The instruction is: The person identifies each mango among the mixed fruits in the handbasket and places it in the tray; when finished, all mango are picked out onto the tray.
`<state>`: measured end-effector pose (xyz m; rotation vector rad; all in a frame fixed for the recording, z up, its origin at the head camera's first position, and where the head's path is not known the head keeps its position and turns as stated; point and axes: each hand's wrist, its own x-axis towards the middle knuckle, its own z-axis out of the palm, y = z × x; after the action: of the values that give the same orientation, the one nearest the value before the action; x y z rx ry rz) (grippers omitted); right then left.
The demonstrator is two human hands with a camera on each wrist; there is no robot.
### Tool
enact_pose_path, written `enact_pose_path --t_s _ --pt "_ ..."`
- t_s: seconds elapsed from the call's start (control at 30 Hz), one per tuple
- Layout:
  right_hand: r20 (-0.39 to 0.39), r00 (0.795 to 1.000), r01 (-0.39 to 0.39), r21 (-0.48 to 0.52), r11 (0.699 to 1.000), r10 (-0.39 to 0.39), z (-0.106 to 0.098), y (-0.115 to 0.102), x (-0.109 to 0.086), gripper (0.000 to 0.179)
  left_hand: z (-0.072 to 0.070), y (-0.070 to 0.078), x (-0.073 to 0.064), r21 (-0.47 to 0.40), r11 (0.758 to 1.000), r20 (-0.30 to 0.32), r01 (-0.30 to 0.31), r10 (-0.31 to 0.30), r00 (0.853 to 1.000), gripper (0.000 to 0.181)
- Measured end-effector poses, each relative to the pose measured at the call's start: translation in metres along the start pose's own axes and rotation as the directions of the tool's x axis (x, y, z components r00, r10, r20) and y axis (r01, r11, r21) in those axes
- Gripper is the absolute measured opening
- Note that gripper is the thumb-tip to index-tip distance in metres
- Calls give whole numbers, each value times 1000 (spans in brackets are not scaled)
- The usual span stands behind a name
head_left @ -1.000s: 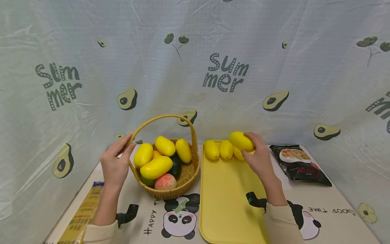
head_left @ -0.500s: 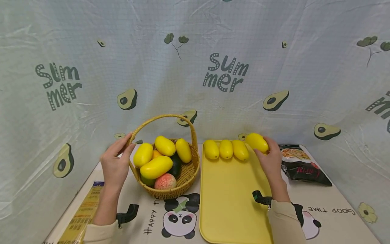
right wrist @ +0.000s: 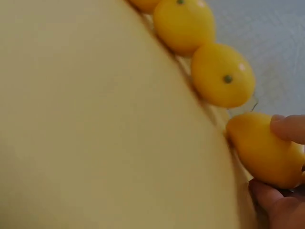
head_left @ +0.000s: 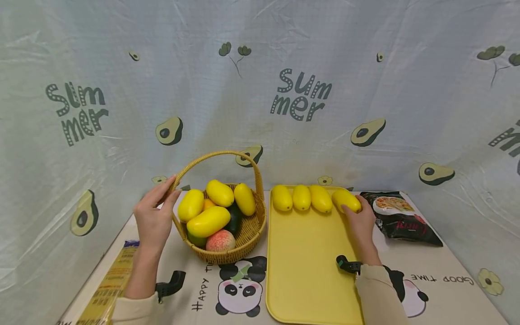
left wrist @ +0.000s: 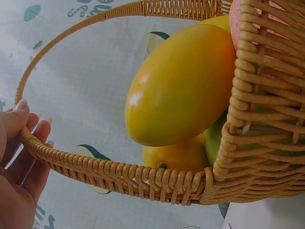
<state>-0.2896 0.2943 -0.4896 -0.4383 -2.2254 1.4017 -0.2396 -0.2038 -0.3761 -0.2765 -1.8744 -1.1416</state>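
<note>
My left hand point(head_left: 154, 214) holds the left side of the handle of a wicker basket point(head_left: 227, 257), thumb on one side and fingers on the other. Heaped inside are several yellow mangoes point(head_left: 208, 222), a pink peach point(head_left: 220, 241), a dark avocado point(head_left: 234, 220) and a partly hidden orange fruit point(head_left: 208, 204). At the far right corner of a yellow tray point(head_left: 313, 262), my right hand point(head_left: 360, 223) grips a mango point(right wrist: 267, 148) between thumb and fingers. Three more mangoes point(head_left: 301, 197) lie in a row along the tray's far edge, left of the held one.
A black food packet point(head_left: 400, 219) lies right of the tray. At the left edge is a long yellow packet point(head_left: 111, 284), partly behind my left forearm. A printed curtain point(head_left: 260, 90) hangs behind the table. The basket stands close beside the tray's left edge.
My right hand has carried its mango rightward past the third one, then down to the tray's far right corner. The left hand stays on the basket handle.
</note>
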Motion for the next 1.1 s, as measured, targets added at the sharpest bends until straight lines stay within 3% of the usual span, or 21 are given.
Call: enact_pose_path --t_s 0.3,0.57,0.9,1.1 --pt "14 997 -72 -37 997 73 5 1 -3 63 0 -3 0 5 1000 8 -9 9 1000 42" --pt "2 1000 -5 -93 996 5 5 0 -1 57 0 0 -1 4 1000 9 -2 2 1000 41" --pt "40 997 -53 -121 991 58 -2 -11 -4 61 -1 2 0 2 1000 10 -4 4 1000 40" --pt "9 1000 -9 -120 993 10 -12 -22 -6 58 -2 3 0 4 1000 11 3 -3 1000 40"
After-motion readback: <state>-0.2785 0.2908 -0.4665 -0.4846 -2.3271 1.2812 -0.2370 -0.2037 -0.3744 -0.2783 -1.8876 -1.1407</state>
